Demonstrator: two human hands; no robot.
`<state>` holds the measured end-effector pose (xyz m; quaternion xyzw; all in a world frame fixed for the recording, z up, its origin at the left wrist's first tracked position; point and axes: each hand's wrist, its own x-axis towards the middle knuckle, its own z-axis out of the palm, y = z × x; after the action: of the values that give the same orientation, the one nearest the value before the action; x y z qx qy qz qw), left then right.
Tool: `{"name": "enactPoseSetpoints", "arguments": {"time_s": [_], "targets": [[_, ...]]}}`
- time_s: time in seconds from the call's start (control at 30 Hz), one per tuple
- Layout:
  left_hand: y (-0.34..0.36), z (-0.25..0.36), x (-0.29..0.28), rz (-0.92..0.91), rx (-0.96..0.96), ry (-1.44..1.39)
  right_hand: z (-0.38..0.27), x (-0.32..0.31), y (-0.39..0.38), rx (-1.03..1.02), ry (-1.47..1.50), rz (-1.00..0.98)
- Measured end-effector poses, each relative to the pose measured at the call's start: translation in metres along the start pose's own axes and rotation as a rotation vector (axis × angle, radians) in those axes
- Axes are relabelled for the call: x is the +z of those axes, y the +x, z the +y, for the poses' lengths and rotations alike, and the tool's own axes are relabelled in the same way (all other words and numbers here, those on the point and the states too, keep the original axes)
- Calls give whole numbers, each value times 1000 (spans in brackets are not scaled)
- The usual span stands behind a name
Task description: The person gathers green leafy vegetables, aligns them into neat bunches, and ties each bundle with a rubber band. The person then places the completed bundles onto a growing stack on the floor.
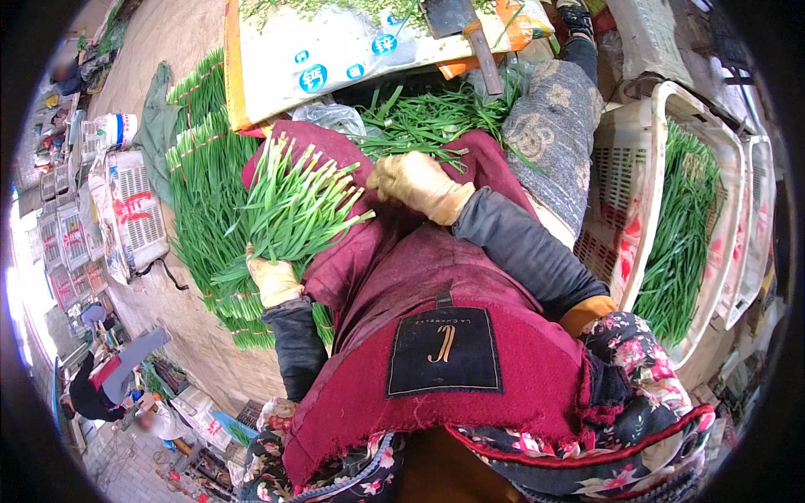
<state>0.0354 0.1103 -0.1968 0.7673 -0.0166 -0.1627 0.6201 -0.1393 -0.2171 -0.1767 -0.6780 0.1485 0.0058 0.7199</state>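
My left hand (275, 282), in a pale yellow glove, is closed around the lower part of a bunch of garlic chives (293, 205). Their pale cut stem ends fan out upward and to the right over my left knee. My right hand (422, 186), gloved the same way, is held above my lap to the right of those stems. Its fingers are curled together, and I cannot make out whether anything is in them. Loose chives (419, 126) lie between my knees, just beyond the right hand. A dark red apron (377, 268) covers my lap.
Tied chive bundles (197, 159) lie in rows on the left. Ahead, a cleaver (478, 50) with a wooden handle rests on a sack-covered surface (277, 59) strewn with trimmings. At right stands a white plastic crate (620, 184) of chives (683, 226). Other people are far left.
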Motion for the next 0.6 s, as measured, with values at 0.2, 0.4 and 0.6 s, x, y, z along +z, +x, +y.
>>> {"name": "enactPoseSetpoints", "arguments": {"time_s": [0.2, 0.4, 0.6], "targets": [[-22, 55, 37, 16, 167, 800, -10, -21, -4, 238, 333, 123], [-8, 29, 18, -4, 90, 599, -30, -16, 6, -135, 175, 66], [-16, 49, 39, -26, -144, 116, -53, 2, 25, -46, -190, -83]]}}
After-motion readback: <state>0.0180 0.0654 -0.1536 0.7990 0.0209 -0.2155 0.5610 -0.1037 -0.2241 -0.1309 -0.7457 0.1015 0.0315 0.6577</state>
